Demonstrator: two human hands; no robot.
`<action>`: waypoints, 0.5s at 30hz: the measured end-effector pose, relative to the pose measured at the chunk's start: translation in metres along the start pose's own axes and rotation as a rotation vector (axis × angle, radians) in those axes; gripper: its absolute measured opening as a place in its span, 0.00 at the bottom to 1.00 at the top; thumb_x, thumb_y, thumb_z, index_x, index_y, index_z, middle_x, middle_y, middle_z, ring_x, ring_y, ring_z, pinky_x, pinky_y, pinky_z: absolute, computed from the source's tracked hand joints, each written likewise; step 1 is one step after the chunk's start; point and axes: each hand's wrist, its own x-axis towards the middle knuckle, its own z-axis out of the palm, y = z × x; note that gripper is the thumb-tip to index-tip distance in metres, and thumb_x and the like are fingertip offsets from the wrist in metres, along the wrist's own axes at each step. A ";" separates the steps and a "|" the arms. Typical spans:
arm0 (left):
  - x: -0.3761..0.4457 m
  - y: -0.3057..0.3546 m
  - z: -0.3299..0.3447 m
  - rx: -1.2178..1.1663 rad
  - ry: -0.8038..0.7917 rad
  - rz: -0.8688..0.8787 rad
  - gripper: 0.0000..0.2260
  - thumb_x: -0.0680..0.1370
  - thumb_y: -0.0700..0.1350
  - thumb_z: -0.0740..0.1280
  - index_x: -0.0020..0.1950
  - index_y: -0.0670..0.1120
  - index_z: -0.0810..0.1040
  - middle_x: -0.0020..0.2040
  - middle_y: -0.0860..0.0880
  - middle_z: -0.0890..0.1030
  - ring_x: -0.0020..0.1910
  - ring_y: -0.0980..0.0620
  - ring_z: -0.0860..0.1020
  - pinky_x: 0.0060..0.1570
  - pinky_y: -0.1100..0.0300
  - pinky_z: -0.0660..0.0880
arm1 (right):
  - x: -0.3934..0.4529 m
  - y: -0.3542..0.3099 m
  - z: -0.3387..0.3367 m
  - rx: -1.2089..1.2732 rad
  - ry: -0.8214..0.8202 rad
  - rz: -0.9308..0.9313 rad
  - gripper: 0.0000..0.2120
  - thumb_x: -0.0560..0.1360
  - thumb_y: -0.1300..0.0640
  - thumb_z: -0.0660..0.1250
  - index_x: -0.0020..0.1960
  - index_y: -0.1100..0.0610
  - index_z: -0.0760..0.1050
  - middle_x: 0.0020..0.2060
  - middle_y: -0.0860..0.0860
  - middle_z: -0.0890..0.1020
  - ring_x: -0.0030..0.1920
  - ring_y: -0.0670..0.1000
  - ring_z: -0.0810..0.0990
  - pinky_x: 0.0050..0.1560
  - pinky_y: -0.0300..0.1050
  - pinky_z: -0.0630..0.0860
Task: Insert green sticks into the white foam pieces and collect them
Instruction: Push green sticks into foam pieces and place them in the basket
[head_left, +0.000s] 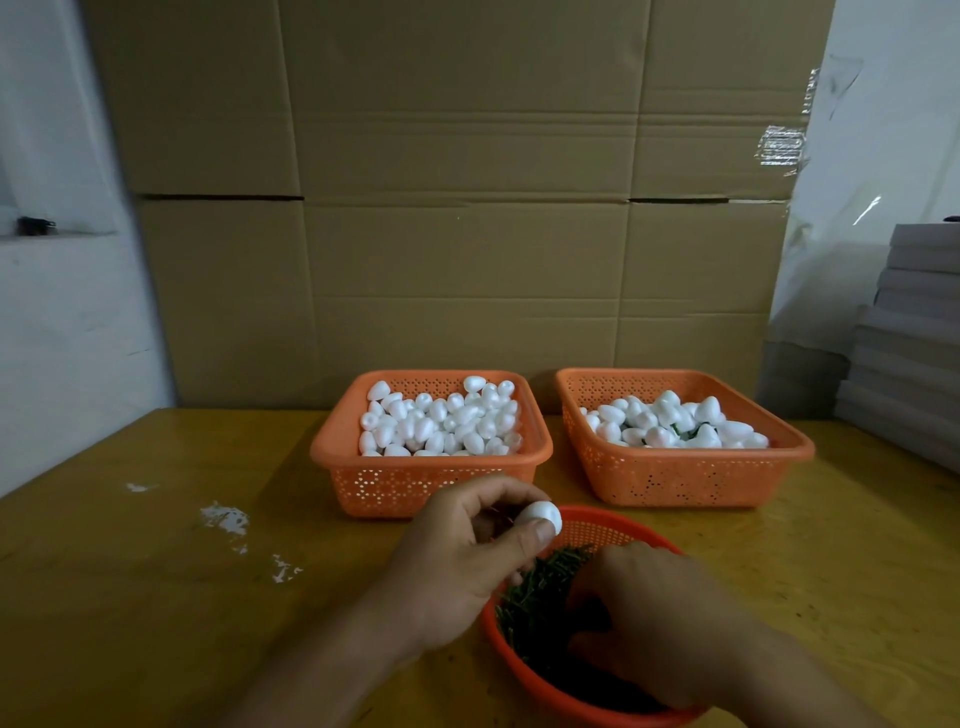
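Observation:
My left hand (467, 551) pinches one white egg-shaped foam piece (540, 517) between thumb and fingers, just above the far rim of a round orange bowl (524, 670). That bowl holds a heap of green sticks (540, 587). My right hand (654, 618) reaches down into the sticks with its fingers curled; whether they hold a stick is hidden. Behind, the left orange basket (431, 483) is full of plain foam pieces (441, 421). The right orange basket (675, 478) holds foam pieces with green sticks showing among them (675, 421).
A yellow wooden table (156, 597) carries everything, with white chipped patches (226, 519) at the left. Large cardboard boxes (457, 208) form a wall right behind the baskets. A stack of grey boards (909, 343) stands at the right edge.

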 end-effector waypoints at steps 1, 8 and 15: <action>0.000 0.000 0.000 -0.019 0.002 -0.002 0.09 0.76 0.47 0.73 0.56 0.52 0.81 0.44 0.50 0.83 0.39 0.52 0.81 0.41 0.59 0.78 | 0.000 0.000 0.001 0.008 0.003 0.000 0.14 0.76 0.42 0.66 0.58 0.46 0.79 0.51 0.44 0.82 0.54 0.49 0.80 0.54 0.47 0.77; 0.002 0.005 0.001 -0.232 0.008 -0.072 0.09 0.76 0.52 0.68 0.50 0.48 0.78 0.36 0.48 0.78 0.32 0.52 0.75 0.30 0.61 0.71 | 0.000 0.003 0.002 0.043 0.051 0.013 0.12 0.78 0.43 0.64 0.55 0.47 0.81 0.51 0.46 0.84 0.53 0.48 0.81 0.54 0.47 0.77; 0.002 0.007 0.001 -0.405 0.054 -0.201 0.13 0.75 0.54 0.67 0.49 0.46 0.83 0.34 0.48 0.76 0.29 0.53 0.73 0.27 0.62 0.68 | -0.002 0.003 -0.002 0.027 0.000 -0.018 0.14 0.78 0.40 0.64 0.56 0.48 0.80 0.50 0.45 0.83 0.50 0.46 0.81 0.53 0.48 0.78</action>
